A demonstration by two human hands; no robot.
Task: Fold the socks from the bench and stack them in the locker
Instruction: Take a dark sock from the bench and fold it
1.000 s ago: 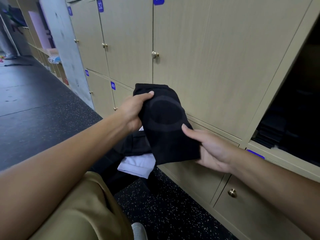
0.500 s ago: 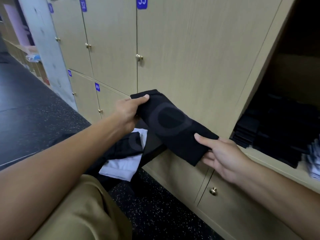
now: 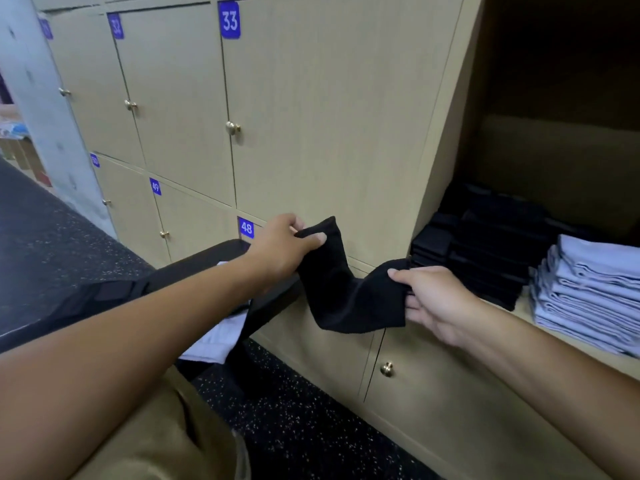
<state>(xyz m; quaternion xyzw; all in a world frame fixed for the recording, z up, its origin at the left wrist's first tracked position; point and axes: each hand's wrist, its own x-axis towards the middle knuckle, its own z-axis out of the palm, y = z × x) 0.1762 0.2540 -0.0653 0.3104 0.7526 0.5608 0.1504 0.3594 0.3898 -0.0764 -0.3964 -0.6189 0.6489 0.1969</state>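
Bench (image 3: 194, 261), far left: white cloth partly hidden behind our arm. Left hand (image 3: 280, 249): pinches one end of the black sock (image 3: 341, 292). Sock: sags between both hands, before the locker fronts. Right hand (image 3: 431, 299): grips the other end. We should keep edges aligned and lay it squarely on the black stack (image 3: 485, 254) in the open locker (image 3: 554, 334). Locker's back is too dark to read.

The left forearm hid most of the white folded cloth (image 3: 211, 336) lying on the black padded desk (image 3: 194, 263). The stack of pale blue folded socks (image 3: 588, 296) ran off the right edge. The open locker's dark interior (image 3: 561, 81) swallowed the far black folded sock piles (image 3: 485, 244). The right hand (image 3: 436, 299) covered one end of the black sock (image 3: 343, 289).
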